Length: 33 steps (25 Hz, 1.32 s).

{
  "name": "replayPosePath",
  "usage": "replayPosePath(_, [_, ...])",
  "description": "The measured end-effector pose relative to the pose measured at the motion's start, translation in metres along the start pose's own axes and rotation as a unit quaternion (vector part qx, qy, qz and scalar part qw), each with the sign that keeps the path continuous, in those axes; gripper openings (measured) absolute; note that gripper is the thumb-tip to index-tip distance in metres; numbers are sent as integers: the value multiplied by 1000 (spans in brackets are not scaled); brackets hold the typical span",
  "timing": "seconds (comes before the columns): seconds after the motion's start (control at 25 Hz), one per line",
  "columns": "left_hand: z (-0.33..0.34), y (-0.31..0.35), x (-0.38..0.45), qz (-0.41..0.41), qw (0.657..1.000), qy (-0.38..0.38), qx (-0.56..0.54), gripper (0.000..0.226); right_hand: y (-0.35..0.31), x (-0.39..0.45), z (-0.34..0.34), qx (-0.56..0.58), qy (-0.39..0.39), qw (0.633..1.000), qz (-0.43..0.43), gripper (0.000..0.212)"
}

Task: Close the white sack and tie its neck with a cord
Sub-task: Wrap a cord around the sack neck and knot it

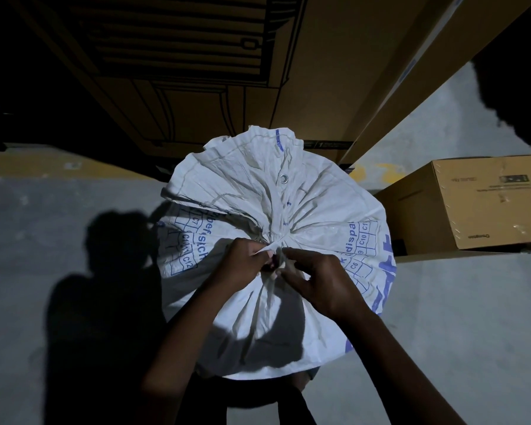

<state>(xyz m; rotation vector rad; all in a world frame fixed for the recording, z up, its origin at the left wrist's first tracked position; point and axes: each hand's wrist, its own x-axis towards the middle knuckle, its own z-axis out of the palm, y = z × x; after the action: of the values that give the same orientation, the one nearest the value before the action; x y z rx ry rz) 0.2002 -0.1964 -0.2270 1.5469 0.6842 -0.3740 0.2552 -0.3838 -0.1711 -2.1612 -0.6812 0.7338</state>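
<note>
A full white woven sack (313,210) with blue print stands on the floor right below me. Its top is gathered into a bunched neck (273,240), and the loose mouth flap with a metal eyelet (284,179) fans out away from me. My left hand (242,265) and my right hand (316,286) meet at the neck, fingers pinched together on a thin pale cord (275,271) that runs around the bunch. Most of the cord is hidden under my fingers, so I cannot tell whether a knot is formed.
A tall cardboard box (227,72) stands just behind the sack, and another leans at the right (426,72). A smaller cardboard box (472,204) lies on the grey concrete floor (74,210) to the right. My shadow falls on the floor at left.
</note>
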Motion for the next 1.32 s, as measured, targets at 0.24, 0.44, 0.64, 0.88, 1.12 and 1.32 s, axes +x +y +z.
replayPosePath(0.24, [-4, -1, 1, 34, 999, -17, 24, 32, 2, 8, 6, -110, 37, 991, -68, 20])
replayPosePath(0.44, [1, 0, 5, -33, 999, -13, -3, 20, 6, 19, 8, -158, 77, 983, -51, 17])
replayPosePath(0.64, [-4, -3, 9, -45, 999, -6, -26, 25, 8, 24, 10, -231, 71, 966, -87, 17])
replayPosePath(0.88, [-2, 4, 7, -51, 998, -8, -32, 24, 4, 27, 6, -215, 59, 967, -122, 9])
replayPosePath(1.12, [-11, 9, 7, -64, 996, -46, -37, 23, 11, 29, -2, -149, 70, 983, -75, 29])
replayPosePath(1.32, [-16, 14, 7, -76, 994, -69, -34, 23, 18, 33, -6, -98, 25, 994, -50, 30])
